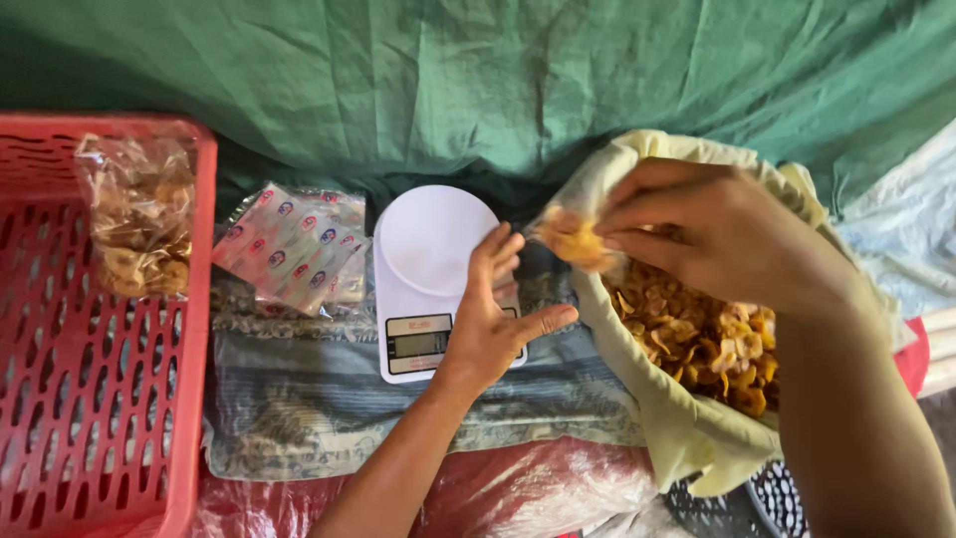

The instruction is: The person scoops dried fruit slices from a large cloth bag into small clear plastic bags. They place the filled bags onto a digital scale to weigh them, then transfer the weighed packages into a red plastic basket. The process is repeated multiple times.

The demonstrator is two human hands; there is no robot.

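My right hand (722,234) pinches a small bunch of yellow fried chips (576,241) above the rim of a cream cloth sack (687,433) filled with more chips (702,339). My left hand (495,314) is open with fingers spread, resting over the right side of a white kitchen scale (423,279). The scale's round white plate (435,239) has nothing on it, and its small display faces me.
A red plastic crate (70,399) at the left holds a clear bag of chips (139,214). A stack of empty printed packets (294,244) lies beside the scale on a patterned cloth (299,399). A green tarp (478,80) covers the back. A dark basket (757,503) sits bottom right.
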